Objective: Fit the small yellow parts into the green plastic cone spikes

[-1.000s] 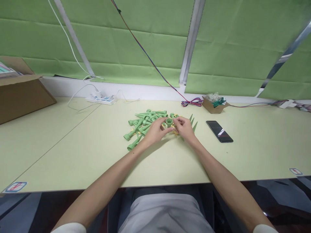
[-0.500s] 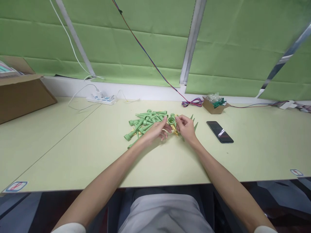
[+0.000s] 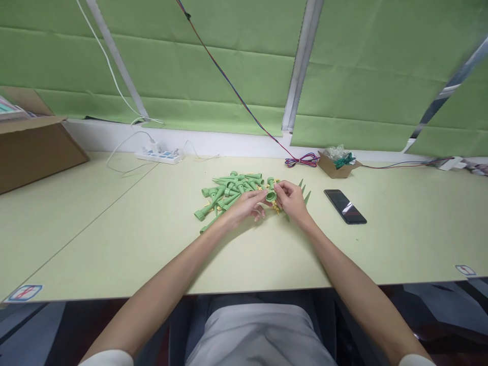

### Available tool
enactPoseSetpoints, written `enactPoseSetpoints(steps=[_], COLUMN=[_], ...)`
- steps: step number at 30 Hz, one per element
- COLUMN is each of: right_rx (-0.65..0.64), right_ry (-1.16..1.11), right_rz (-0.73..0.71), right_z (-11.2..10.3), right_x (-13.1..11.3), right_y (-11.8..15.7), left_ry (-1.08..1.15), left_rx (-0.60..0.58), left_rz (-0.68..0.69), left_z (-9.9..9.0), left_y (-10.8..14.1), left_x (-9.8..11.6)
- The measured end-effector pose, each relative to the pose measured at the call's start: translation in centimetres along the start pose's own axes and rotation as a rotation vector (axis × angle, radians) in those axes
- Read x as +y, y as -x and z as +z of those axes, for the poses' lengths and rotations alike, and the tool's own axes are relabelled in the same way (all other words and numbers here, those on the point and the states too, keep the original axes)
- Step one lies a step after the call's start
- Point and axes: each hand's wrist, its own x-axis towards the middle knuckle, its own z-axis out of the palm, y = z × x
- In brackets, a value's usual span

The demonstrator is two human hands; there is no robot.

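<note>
Between my two hands is a green plastic watering spike (image 3: 271,196), its round open end facing me and tilted. The thumb of my left hand (image 3: 247,206) presses on the near left side of it; the other fingers curl underneath. My right hand (image 3: 290,199) is closed in a pinch at the right of the rim, and whatever lies between its fingertips is hidden. Left of my hands lies a loose pile of similar green spikes (image 3: 219,194). Small yellow pieces (image 3: 276,208) show below the spike, and green pointed tips (image 3: 307,197) stick out beyond my right hand.
A black phone (image 3: 345,207) lies to the right. Behind it stand a small cardboard box (image 3: 337,169) with plastic wrap and a bundled red-blue cable (image 3: 303,161). A white power strip (image 3: 159,156) sits at the back left, a large cardboard box (image 3: 38,155) at the far left.
The spike between my hands has tilted and come slightly down and toward me. My left thumb has shifted a little to the right along it. My right hand has barely moved.
</note>
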Motion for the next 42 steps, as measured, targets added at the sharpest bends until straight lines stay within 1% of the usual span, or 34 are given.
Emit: enactPoseSetpoints(steps=[4, 11, 14, 17, 20, 23, 29, 34, 37, 42], right_rx=[0.008, 0.017, 0.022, 0.018, 0.017, 0.015, 0.011, 0.004, 0.011, 0.080], right_ry=[0.026, 0.038, 0.050, 0.055, 0.052, 0.048, 0.042, 0.072, 0.101, 0.112], right_rz=[0.009, 0.021, 0.018, 0.024, 0.032, 0.043, 0.065, 0.091, 0.096, 0.070], right_z=[0.0, 0.0, 0.0, -0.1, -0.2, -0.1, 0.0, 0.0, 0.0, 0.1], right_x=[0.1, 0.4, 0.6, 0.6, 0.6, 0.5, 0.7, 1.0, 1.2, 1.6], right_y=[0.0, -0.1, -0.2, -0.2, -0.2, -0.1, -0.2, -0.3, -0.3, -0.3], left_ry=[-0.061, -0.352, -0.479, -0.633, -0.732, -0.778, -0.817, -0.868, -0.892, -0.884], left_rx=[-0.006, 0.038, 0.101, 0.168, 0.200, 0.211, 0.220, 0.218, 0.243, 0.322], left_rz=[0.059, 0.205, 0.267, 0.366, 0.460, 0.498, 0.516, 0.617, 0.661, 0.655], left_z=[0.1, 0.3, 0.4, 0.3, 0.1, 0.0, -0.2, -0.7, -0.8, -0.6], left_y=[0.2, 0.6, 0.6, 0.4, 0.1, -0.1, -0.2, -0.6, -0.8, -1.0], left_x=[0.0, 0.2, 0.0, -0.5, -1.1, -1.4, -1.8, -2.4, -2.7, -2.8])
